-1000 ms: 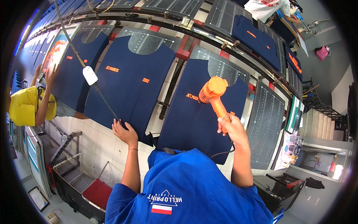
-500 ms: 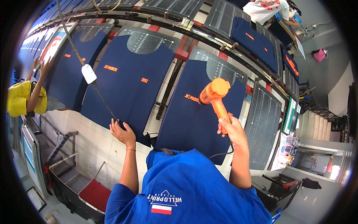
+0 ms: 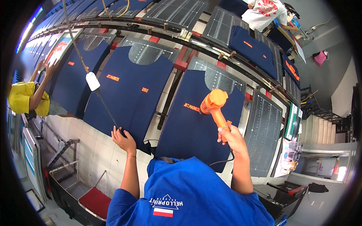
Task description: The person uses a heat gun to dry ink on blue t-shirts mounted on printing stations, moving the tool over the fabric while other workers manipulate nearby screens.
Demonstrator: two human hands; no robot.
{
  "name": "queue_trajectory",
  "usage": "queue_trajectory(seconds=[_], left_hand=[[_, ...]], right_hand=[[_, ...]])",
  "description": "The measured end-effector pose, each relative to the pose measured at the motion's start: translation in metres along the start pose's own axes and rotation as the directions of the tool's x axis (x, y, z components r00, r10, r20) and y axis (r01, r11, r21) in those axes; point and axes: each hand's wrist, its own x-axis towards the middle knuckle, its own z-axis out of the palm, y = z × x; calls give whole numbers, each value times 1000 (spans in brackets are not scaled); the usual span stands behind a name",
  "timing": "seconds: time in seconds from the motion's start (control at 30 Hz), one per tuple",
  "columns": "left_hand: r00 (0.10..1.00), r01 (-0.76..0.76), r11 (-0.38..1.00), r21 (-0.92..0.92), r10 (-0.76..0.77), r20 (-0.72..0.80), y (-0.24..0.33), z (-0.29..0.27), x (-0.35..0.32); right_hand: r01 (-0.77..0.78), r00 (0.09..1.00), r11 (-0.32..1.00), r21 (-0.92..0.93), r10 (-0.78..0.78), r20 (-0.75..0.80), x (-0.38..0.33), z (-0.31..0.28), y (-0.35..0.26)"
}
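Note:
My right hand (image 3: pixel 232 138) grips the handle of an orange heat gun (image 3: pixel 215 106), its nozzle pointing at the orange print on a navy shirt (image 3: pixel 200 128) stretched over a grey pallet directly in front of me. My left hand (image 3: pixel 122 139) rests with fingers spread on the lower edge of the neighbouring navy shirt (image 3: pixel 128 94), next to a black cable (image 3: pixel 107 111) that hangs from a white plug block (image 3: pixel 92 81). The gun's own cord runs down behind my right wrist.
A long row of grey gridded pallets (image 3: pixel 264 132) with more navy shirts curves away left and right. A person in a yellow top (image 3: pixel 26 100) works at the far left; another in white (image 3: pixel 266 13) stands at top right. Below me is a tiled wall and a red step (image 3: pixel 94 201).
My right hand has shifted the heat gun slightly over the shirt print. My left hand has stayed at the neighbouring shirt's lower edge. The person in yellow has moved a little.

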Motion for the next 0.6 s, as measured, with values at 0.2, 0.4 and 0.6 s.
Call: queue_trajectory(seconds=[0.2, 0.4, 0.6], left_hand=[[1000, -10, 1000, -1, 10, -20, 1, -2, -3], [1000, 11, 1000, -11, -11, -23, 9, -9, 1], [999, 31, 999, -28, -32, -25, 9, -13, 2]], right_hand=[[20, 999, 1000, 8, -20, 26, 2, 5, -1], [56, 983, 998, 27, -60, 175, 29, 37, -15], [111, 969, 993, 30, -114, 219, 35, 52, -23]])
